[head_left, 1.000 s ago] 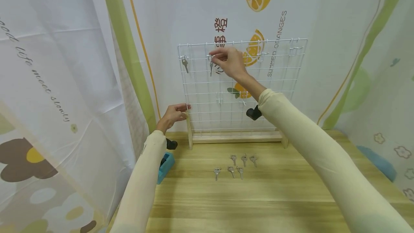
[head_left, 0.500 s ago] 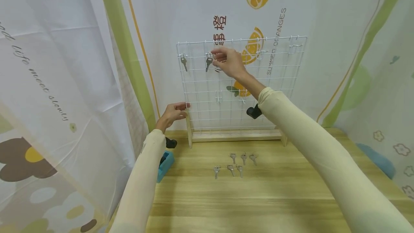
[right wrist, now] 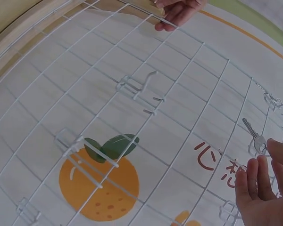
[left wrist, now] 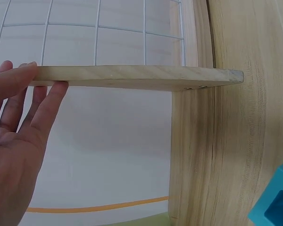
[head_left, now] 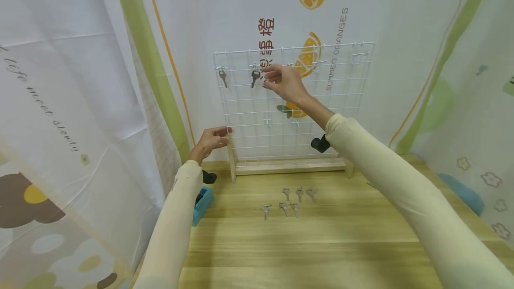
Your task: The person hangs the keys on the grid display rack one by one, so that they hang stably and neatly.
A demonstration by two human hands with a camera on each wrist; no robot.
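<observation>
A white wire grid rack stands on a wooden base [head_left: 289,167] at the back of the table. My left hand [head_left: 210,142] holds the rack's left wooden upright [left wrist: 122,75], thumb on one side and fingers on the other. Two keys hang from hooks near the grid's top left: one key [head_left: 222,78] at the corner, another key [head_left: 255,77] to its right. Just right of this second key is my right hand [head_left: 286,84], thumb and fingers parted, holding nothing. In the right wrist view the thumb overlaps the second key's [right wrist: 259,141] head; contact there cannot be told.
Several loose keys [head_left: 299,194] lie in two rows on the wooden table [head_left: 321,244] before the rack. Other white hooks [right wrist: 137,87] sit on the grid. A blue box [head_left: 203,204] stands at the left. Printed curtains [head_left: 401,35] enclose the table.
My right hand has let go of the second key and drawn slightly right; the key now hangs on its hook, turned flat to view. The left hand keeps its hold on the upright.
</observation>
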